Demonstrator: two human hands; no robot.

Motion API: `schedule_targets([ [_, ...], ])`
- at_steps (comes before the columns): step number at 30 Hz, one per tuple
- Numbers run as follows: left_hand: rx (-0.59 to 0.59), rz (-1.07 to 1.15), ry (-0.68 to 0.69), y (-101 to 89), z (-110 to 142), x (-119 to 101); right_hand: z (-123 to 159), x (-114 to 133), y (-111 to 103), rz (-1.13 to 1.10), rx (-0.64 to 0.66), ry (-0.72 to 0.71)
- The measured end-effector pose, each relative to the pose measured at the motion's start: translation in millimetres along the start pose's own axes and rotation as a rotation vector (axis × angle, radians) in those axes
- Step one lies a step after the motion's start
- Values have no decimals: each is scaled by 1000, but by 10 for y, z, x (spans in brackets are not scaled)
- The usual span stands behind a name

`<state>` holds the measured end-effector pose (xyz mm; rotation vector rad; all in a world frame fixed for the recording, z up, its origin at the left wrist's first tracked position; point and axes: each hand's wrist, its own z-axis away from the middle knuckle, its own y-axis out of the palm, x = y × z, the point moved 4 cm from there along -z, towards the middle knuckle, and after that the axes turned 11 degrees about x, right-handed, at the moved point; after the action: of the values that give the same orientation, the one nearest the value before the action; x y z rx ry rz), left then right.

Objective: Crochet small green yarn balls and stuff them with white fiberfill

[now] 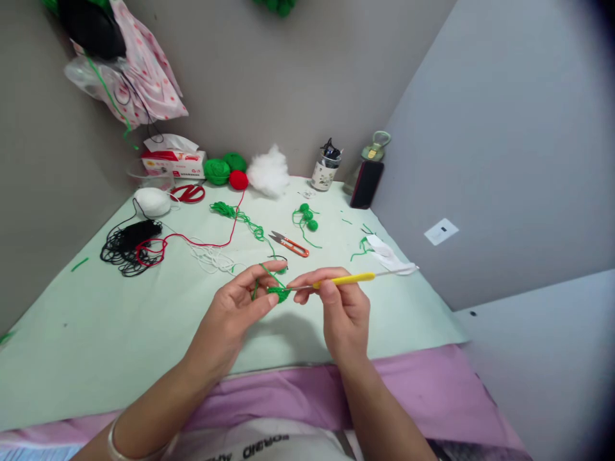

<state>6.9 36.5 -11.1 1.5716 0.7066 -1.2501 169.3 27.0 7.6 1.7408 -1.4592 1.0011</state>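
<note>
Green crochet piece [277,295], in the head view, is above the desk [408,314] toward its near edge, pinched between the left hand's [234,308] thumb and fingers, which partly cover it. The right hand's [346,314] grip pinches a yellow-handled hook [353,279]; whether its tip is inside the stitches is hard to tell. Toward the far edge, green balls [217,171] partly hide each other.

Forearms [382,406] angle inward, left grip [235,310] and right grip [346,314] both pinching, close together.
</note>
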Motion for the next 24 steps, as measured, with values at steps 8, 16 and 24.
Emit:
schedule_targets([
  [8,-22,143,-54,67,-10,34,133,73,146,855,124,-479],
  [16,69,391,-156,56,-66,6,-31,-11,-34,41,-66,-82],
  [24,-16,114,-44,82,-33,-3,-5,-9,63,220,28,-81],
])
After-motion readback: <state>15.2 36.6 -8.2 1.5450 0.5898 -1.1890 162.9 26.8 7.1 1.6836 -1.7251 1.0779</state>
